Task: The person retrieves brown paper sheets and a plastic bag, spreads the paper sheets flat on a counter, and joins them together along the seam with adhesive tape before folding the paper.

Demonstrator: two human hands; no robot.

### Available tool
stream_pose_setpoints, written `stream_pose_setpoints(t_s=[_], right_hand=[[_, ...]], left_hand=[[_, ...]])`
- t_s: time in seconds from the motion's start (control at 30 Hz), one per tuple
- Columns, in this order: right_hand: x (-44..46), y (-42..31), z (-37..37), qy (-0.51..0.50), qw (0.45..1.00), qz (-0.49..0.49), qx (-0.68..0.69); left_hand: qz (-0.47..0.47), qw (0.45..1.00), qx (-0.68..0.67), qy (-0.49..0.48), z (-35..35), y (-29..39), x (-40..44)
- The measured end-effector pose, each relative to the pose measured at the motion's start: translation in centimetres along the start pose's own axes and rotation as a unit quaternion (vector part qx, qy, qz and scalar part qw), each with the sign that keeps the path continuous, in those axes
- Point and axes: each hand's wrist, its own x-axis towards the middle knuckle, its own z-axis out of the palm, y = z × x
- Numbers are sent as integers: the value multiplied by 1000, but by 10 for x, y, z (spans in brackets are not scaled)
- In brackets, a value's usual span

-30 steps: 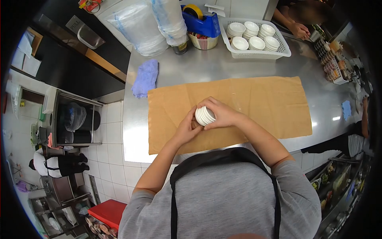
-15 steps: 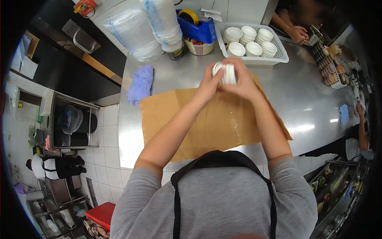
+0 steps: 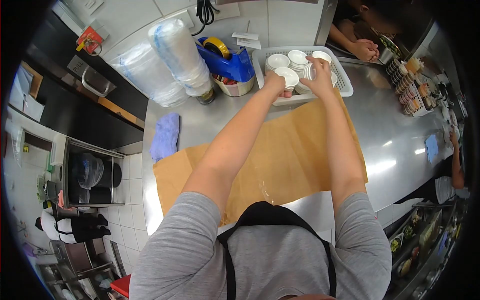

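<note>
Over the front edge of the white perforated basket [image 3: 344, 82], my left hand [image 3: 275, 85] is closed around a small stack of white bowls [image 3: 287, 76]. My right hand [image 3: 321, 80] grips more white bowls [image 3: 309, 71], tipped on their side, with the fingers bent over them. Behind both hands, further stacks of white bowls [image 3: 277, 61] stand in the basket. A tan cloth [image 3: 285, 145] lies on the steel table under my forearms. My right hand partly hides the bowls at the basket's front right.
Left of the basket are a blue tape dispenser [image 3: 232, 64] and plastic-wrapped stacks [image 3: 180, 55]. A purple cloth [image 3: 165, 135] lies on the steel table [image 3: 390, 135]. A person's clasped hands [image 3: 365, 50] rest at the back right, near sauce cups [image 3: 407, 87].
Both hands have moved forward from above the tan cloth to the basket. The bowls, earlier held together between my hands, are now apart, with some in each hand.
</note>
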Motion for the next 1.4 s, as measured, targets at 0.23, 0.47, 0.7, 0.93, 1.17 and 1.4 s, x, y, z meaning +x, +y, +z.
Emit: stream_pose_setpoints(t_s=[0.23,0.47,0.7,0.93,1.17,1.4], right_hand=[[-3,15,19,-26,999,-25,-7],[-58,-10,-25,-138,987,-61,51],[-115,-3,-19,-132,941,-257,-178],[-68,10,-40,-433,890,-58,-126],[-72,-70,-141,171,960,-215,-58],[-188,-20,-153,146,979,-139,-17]], left_hand=[[-37,985,114,121,10,11,-6],[263,810,521,54,-79,29,-84],[-88,707,701,-36,-232,-76,-225],[-84,820,566,8,-269,-81,-262],[411,615,584,334,-199,42,-335],[356,661,581,314,-157,-47,-391]])
